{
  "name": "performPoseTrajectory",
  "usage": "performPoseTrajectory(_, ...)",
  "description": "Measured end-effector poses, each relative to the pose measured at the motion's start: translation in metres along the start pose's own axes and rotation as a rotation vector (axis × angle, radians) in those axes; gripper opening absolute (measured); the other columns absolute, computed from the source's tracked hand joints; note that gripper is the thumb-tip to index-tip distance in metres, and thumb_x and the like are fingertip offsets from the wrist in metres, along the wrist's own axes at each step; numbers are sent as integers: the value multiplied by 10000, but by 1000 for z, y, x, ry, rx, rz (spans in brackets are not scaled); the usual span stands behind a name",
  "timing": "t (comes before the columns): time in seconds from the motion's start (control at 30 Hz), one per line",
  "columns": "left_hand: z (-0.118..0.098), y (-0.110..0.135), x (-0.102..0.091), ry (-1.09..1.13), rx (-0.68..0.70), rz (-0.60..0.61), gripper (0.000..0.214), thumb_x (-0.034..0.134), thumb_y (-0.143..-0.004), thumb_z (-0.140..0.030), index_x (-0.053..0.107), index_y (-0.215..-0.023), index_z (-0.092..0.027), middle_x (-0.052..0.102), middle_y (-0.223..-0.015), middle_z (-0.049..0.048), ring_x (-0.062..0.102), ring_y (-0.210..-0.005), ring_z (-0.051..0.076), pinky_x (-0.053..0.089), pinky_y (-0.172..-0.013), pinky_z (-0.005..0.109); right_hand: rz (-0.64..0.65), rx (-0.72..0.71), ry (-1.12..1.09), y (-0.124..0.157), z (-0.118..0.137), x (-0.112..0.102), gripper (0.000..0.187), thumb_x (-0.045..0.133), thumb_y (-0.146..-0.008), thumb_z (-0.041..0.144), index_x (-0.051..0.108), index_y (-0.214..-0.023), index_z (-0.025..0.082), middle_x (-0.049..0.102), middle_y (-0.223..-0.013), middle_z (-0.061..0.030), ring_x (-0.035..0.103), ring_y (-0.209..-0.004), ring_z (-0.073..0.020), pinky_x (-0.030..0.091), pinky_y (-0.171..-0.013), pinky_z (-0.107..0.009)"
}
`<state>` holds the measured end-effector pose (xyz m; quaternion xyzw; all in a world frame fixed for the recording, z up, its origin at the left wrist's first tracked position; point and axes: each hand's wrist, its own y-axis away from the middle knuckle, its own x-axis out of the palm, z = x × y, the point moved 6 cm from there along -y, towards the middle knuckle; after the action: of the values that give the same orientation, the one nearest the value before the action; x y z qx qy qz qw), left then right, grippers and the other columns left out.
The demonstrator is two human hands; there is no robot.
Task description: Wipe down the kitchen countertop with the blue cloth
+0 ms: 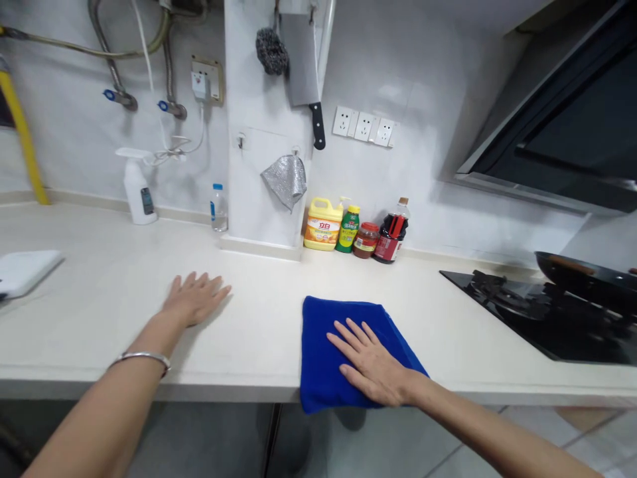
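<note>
A folded blue cloth (323, 372) lies on the white countertop (259, 318), its near edge hanging a little over the front. Flat on top of this cloth rests my right hand (368, 362), fingers stretched out and slightly apart. Off to the left, my left hand (196, 300) is on the bare counter with its fingers spread, holding nothing. A bangle circles the left wrist.
Along the wall stand a yellow detergent jug (322, 226), a green bottle (348, 230), a red-lidded jar (366, 240) and a dark sauce bottle (391, 239). A spray bottle (138, 192) and water bottle (218, 209) are left. A gas stove (527, 312) with a pan (587, 275) is right; a cleaver (304, 66) hangs above.
</note>
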<state>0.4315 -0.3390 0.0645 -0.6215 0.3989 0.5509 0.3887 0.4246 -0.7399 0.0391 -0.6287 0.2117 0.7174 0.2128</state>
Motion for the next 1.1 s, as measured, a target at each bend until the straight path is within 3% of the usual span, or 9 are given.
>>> performPoseTrajectory(0.13,48,11,1,-5,-114,-26,724,174,-960,-577,314,-1554,-185,217,-1656,143,87,-1535,398,30,-1239,601,23,6,0,2,1,3,622,248,-1040,599,125,-1605,371,52,-1696,-19,-1,-1557,-316,44,-1231,-642)
performPoseTrajectory(0.33,58,14,19,80,-164,-58,822,111,-914,-693,232,-1579,-225,112,-1681,107,85,-1538,381,101,-1247,584,45,-26,19,-39,21,3,628,277,-1040,582,111,-1607,370,35,-1698,-19,-19,-1555,-327,27,-1230,-643)
performPoseTrajectory(0.5,58,16,21,102,-168,-54,809,85,-923,-655,182,-1588,-205,122,-1679,109,85,-1538,382,88,-1251,584,52,-118,29,-108,67,2,661,305,-1031,569,129,-1615,314,48,-1697,-70,-10,-1551,-356,31,-1221,-656)
performPoseTrajectory(0.63,60,15,20,138,-198,-56,848,95,-914,-671,107,-1593,-164,109,-1677,123,43,-1545,359,70,-1253,581,38,-244,14,-168,112,-1,667,286,-1027,587,142,-1615,307,55,-1698,-63,-6,-1553,-351,31,-1225,-645)
performPoseTrajectory(0.77,64,12,17,276,-256,-113,893,102,-896,-710,138,-1590,-151,109,-1674,140,-6,-1547,333,89,-1256,569,33,-300,0,-229,141,-1,665,273,-1024,600,175,-1610,301,85,-1699,-47,3,-1554,-346,29,-1228,-638)
performPoseTrajectory(0.93,74,10,10,448,-357,-202,914,52,-879,-734,189,-1587,-173,195,-1663,133,37,-1549,338,117,-1256,560,17,-282,-49,-299,154,-2,666,266,-1009,625,198,-1601,330,105,-1700,-15,9,-1555,-338,10,-1227,-637)
performPoseTrajectory(1.1,78,11,6,457,-386,-249,887,58,-888,-714,260,-1566,-178,265,-1644,128,86,-1544,359,150,-1240,595,-4,-190,-77,-354,143,-5,689,221,-999,656,203,-1603,324,112,-1701,-20,27,-1552,-354,16,-1223,-639)
